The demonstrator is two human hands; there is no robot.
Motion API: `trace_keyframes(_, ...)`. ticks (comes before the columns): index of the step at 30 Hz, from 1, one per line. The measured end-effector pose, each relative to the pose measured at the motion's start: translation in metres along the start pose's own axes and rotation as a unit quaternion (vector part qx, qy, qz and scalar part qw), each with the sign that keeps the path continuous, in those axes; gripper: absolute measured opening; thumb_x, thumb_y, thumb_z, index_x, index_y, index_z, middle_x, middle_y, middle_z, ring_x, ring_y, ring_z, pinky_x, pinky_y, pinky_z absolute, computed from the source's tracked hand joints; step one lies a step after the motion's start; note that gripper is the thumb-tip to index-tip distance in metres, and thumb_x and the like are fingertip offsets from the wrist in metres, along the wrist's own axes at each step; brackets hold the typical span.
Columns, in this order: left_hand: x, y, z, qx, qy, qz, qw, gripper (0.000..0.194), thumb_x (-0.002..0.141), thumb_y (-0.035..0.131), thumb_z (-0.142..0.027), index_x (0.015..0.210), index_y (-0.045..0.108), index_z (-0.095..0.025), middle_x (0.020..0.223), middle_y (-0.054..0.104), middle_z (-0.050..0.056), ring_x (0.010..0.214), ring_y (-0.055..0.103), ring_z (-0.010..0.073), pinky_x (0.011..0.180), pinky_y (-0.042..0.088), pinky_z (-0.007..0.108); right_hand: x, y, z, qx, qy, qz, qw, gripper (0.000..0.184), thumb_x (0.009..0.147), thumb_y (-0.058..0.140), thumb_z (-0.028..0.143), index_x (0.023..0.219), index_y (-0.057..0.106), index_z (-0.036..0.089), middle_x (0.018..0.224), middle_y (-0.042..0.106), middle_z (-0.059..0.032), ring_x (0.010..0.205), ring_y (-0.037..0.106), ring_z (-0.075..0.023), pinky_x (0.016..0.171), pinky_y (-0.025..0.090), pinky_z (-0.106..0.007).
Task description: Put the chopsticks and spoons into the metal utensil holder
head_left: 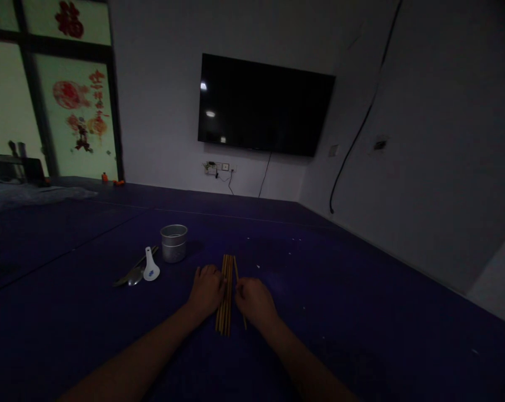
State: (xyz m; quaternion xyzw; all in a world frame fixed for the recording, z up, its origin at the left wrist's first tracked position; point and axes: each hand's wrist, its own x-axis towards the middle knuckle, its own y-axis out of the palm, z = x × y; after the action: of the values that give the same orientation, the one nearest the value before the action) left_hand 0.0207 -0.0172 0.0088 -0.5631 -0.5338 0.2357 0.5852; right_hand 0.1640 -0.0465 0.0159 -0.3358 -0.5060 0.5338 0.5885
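Observation:
A bundle of several wooden chopsticks [226,279] lies on the dark blue floor mat [361,312], pointing away from me. My left hand [207,291] rests palm down against the bundle's left side, fingers lying flat. My right hand [254,300] sits on the right side with its fingers curled around one separate chopstick [236,271] that angles slightly out from the bundle.
A small metal cup [174,242] stands to the left beyond my hands. A white ceramic spoon [150,267] and metal spoons [131,274] lie beside it. A wall-mounted television [263,106] hangs ahead; the white wall [436,167] runs along the right.

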Motion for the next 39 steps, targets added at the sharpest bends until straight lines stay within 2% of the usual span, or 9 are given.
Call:
trace_keyframes(6,0.0,0.001,0.001,-0.001,0.01,-0.004,1.0,0.029,0.091,0.037,-0.025,0.087,0.064,-0.015,0.103,0.061,0.012,0.106,0.053,0.0259,0.097,0.034,0.047,-0.002,-0.004,0.003,-0.017,-0.021,0.025,0.999,0.026,0.08,0.045,0.011,0.096,0.064,0.019,0.09,0.069,-0.008,0.086,0.065,-0.0198,0.07,0.041,-0.026)
trace_keyframes(10,0.0,-0.001,0.001,-0.001,0.01,-0.034,0.999,0.028,0.089,0.038,-0.025,0.086,0.064,-0.014,0.103,0.061,0.013,0.107,0.051,0.0276,0.097,0.035,0.049,-0.001,-0.003,0.002,0.006,-0.024,0.001,1.0,0.027,0.078,0.044,0.009,0.094,0.064,0.017,0.088,0.069,-0.0091,0.085,0.064,-0.0207,0.069,0.041,-0.026)
trace_keyframes(16,0.005,-0.002,0.002,-0.107,0.062,-0.139,0.983,0.034,0.092,0.037,-0.034,0.082,0.066,-0.017,0.109,0.06,0.009,0.119,0.043,0.0259,0.104,0.031,0.048,0.004,0.004,0.002,0.188,-0.091,-0.094,0.973,0.017,0.075,0.047,0.009,0.079,0.061,0.019,0.067,0.063,0.0001,0.061,0.057,-0.0121,0.057,0.038,-0.021)
trace_keyframes(20,0.012,0.005,0.003,-0.229,0.044,-0.14,0.962,0.039,0.091,0.037,-0.036,0.072,0.068,-0.019,0.102,0.064,0.007,0.11,0.05,0.0217,0.099,0.037,0.042,0.003,0.008,0.007,0.309,-0.112,-0.117,0.937,0.012,0.073,0.048,0.011,0.072,0.056,0.02,0.052,0.05,0.0069,0.047,0.046,-0.0085,0.048,0.033,-0.019)
trace_keyframes(24,0.015,0.006,0.006,-0.267,-0.009,-0.133,0.954,0.033,0.086,0.042,-0.032,0.067,0.068,-0.02,0.098,0.065,0.005,0.102,0.054,0.0207,0.091,0.042,0.039,0.0,0.008,0.012,0.347,-0.125,-0.101,0.924,0.009,0.076,0.05,0.014,0.077,0.057,0.02,0.055,0.053,0.0066,0.05,0.049,-0.0089,0.049,0.037,-0.018)
trace_keyframes(27,0.012,-0.003,0.006,-0.214,-0.02,-0.151,0.965,0.033,0.086,0.041,-0.028,0.069,0.068,-0.019,0.097,0.065,0.005,0.099,0.052,0.0208,0.09,0.042,0.038,-0.001,0.006,0.012,0.312,-0.137,-0.096,0.935,0.011,0.081,0.05,0.019,0.084,0.061,0.02,0.063,0.06,0.0031,0.058,0.055,-0.0107,0.056,0.042,-0.021)
trace_keyframes(30,0.007,-0.012,0.005,-0.096,-0.02,-0.143,0.985,0.032,0.085,0.041,-0.026,0.071,0.069,-0.018,0.097,0.063,0.007,0.101,0.049,0.0233,0.092,0.038,0.039,0.001,0.004,0.007,0.224,-0.153,-0.103,0.957,0.02,0.086,0.045,0.018,0.088,0.064,0.02,0.084,0.066,-0.0032,0.078,0.06,-0.0145,0.073,0.045,-0.026)
trace_keyframes(34,0.002,-0.012,0.005,0.027,-0.041,-0.078,0.996,0.032,0.085,0.041,-0.029,0.076,0.07,-0.017,0.1,0.06,0.011,0.107,0.045,0.0285,0.096,0.032,0.045,0.003,0.006,-0.001,0.118,-0.121,-0.09,0.982,0.023,0.084,0.047,0.016,0.094,0.067,0.02,0.096,0.067,-0.0066,0.096,0.059,-0.019,0.086,0.042,-0.031)
trace_keyframes(39,0.002,-0.004,0.007,0.064,-0.042,-0.021,0.997,0.034,0.086,0.038,-0.028,0.081,0.07,-0.015,0.103,0.058,0.014,0.111,0.044,0.0306,0.099,0.027,0.049,0.002,0.009,-0.002,0.089,-0.1,-0.055,0.989,0.024,0.085,0.048,0.018,0.099,0.068,0.021,0.103,0.067,-0.0063,0.103,0.058,-0.0191,0.09,0.04,-0.029)
